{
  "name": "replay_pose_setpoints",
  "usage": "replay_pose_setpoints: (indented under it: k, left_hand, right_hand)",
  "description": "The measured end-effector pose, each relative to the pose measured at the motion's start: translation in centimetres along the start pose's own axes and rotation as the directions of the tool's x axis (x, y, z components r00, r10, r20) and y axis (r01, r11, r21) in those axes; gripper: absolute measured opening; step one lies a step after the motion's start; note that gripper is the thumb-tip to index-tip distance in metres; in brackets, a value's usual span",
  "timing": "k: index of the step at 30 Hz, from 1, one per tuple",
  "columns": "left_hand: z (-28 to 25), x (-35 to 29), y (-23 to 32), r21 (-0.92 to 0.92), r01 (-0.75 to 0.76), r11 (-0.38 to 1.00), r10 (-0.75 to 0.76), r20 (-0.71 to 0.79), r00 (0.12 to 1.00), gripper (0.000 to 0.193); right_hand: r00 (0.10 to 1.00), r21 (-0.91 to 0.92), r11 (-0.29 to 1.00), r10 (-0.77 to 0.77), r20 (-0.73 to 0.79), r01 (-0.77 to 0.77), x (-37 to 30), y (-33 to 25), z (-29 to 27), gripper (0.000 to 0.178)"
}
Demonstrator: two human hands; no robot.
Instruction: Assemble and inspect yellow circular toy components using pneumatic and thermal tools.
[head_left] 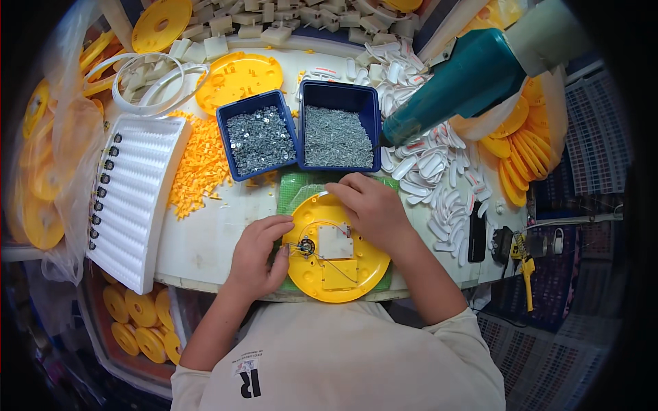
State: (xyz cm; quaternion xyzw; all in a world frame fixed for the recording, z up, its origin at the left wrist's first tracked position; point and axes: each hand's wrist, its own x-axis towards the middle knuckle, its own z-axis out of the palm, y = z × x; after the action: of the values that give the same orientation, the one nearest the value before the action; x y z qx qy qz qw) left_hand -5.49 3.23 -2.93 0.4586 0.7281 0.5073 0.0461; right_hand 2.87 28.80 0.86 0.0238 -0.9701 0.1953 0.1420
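Note:
A round yellow plastic housing [373, 257] lies with its inside up near the table's front edge. On it sit a white boxy module [334, 242], a yellow rectangular cover [340, 275] and a small black round part [306, 246] with thin wires. My left hand [260, 257] is at the housing's left rim, fingers curled against it and the thumb beside the wires. Across the far rim reaches my right hand [373, 207], its fingertips drawn together there; whatever they pinch is hidden. Under the housing lies a green mat [296, 188].
Two blue bins, one of small metal pieces [260, 140] and one of screws [336, 137], stand beyond the housing. A teal powered tool [456, 85] slants in from the right. Small yellow parts [199, 164], a white foam tray [137, 198] and white curved pieces [432, 164] surround them.

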Motion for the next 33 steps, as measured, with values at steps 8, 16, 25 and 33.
replay_pose_setpoints:
  k: [8,16,25,33]
  left_hand:
    - [-0.1,0.0,0.0,0.013,0.009,1.0,-0.009,0.005,1.0,0.04]
    - [0.3,0.3,0.1,-0.011,0.028,1.0,-0.027,0.044,0.999,0.04]
    - [0.3,-0.7,-0.8,-0.068,0.048,0.997,-0.045,0.041,0.998,0.039]
    - [1.0,-1.3,-1.6,-0.102,0.038,0.994,-0.034,0.046,0.998,0.038]
  right_hand:
    - [0.996,-0.022,0.998,0.051,-0.077,-0.053,-1.1,0.3,0.6,0.037]
    - [0.977,-0.043,0.991,0.113,-0.18,-0.123,-1.8,-0.1,-0.5,0.029]
    - [0.573,-0.025,0.913,0.234,-0.785,-0.408,-5.0,12.7,-7.9,0.019]
    - [0.197,-0.016,0.226,0.81,-0.552,-0.974,-9.9,27.8,-13.6,0.036]
